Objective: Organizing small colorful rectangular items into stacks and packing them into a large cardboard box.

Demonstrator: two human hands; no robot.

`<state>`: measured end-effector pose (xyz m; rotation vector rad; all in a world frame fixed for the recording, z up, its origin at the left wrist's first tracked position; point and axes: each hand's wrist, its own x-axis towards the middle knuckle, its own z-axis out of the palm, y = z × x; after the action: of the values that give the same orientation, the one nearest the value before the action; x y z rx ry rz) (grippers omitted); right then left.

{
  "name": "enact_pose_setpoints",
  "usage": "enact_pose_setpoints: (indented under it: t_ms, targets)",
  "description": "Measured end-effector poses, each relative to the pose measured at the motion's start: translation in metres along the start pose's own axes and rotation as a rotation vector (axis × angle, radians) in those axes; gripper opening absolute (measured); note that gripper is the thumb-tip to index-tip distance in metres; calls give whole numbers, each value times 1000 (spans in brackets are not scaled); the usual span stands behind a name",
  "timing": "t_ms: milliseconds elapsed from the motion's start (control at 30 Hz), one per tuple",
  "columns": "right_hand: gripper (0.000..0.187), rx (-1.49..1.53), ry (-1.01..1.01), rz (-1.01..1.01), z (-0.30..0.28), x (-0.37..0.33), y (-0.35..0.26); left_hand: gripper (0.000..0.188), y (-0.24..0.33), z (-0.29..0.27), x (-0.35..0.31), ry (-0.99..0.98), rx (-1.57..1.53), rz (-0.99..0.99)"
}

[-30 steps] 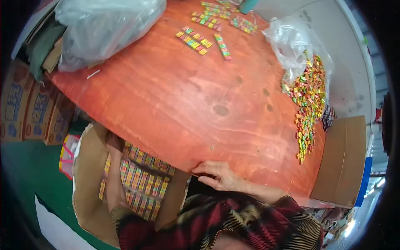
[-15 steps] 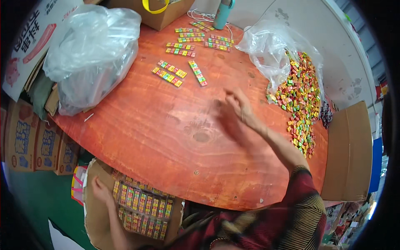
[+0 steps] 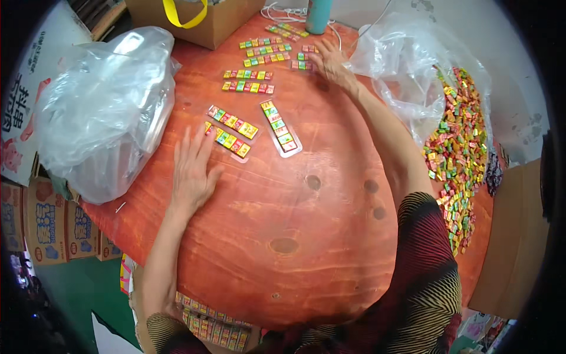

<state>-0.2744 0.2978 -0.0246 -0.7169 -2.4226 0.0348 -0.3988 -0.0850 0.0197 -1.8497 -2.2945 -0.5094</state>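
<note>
My left hand point(image 3: 194, 171) lies flat with its fingers stretched out, the fingertips at the near end of a clear tray of wrapped candies point(image 3: 229, 141). Another candy tray point(image 3: 234, 122) is just beyond it, and a third point(image 3: 277, 128) lies turned lengthwise to the right. At the back, my right hand point(image 3: 332, 65) reaches over a pair of candy trays point(image 3: 302, 65), fingers spread and partly covering them. Whether its fingertips press on them I cannot tell. More trays point(image 3: 247, 87) lie in rows to the left of that hand.
Loose wrapped candies point(image 3: 454, 147) spill from a clear bag point(image 3: 407, 76) on the right. A big plastic bag point(image 3: 106, 112) bulges over the left edge. Behind stand a bottle point(image 3: 318, 16) and a brown box point(image 3: 218, 26); packed trays point(image 3: 215, 330) sit below the table's near edge.
My left hand has come up from the carton below the table to the trays. My right hand has moved from mid-table to the back trays. The view has shifted.
</note>
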Motion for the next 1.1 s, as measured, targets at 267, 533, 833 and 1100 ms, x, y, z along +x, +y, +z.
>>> enact_pose_setpoints:
  t_ms: [267, 533, 833, 1100]
  targets:
    - [32, -420, -266, -113, -9, 10, -4, 56, -25, 47, 62, -78, 88, 31]
    - [39, -284, 26, 117, 8, -35, -28, 64, 8, 61, 49, -35, 67, -46]
    - [48, -256, 111, 244, -22, -96, -123, 66, 64, 56, 5, -58, 50, -76]
    - [51, -133, -57, 192, -52, -144, -159, 66, 116, 36, -50, -101, 28, -176]
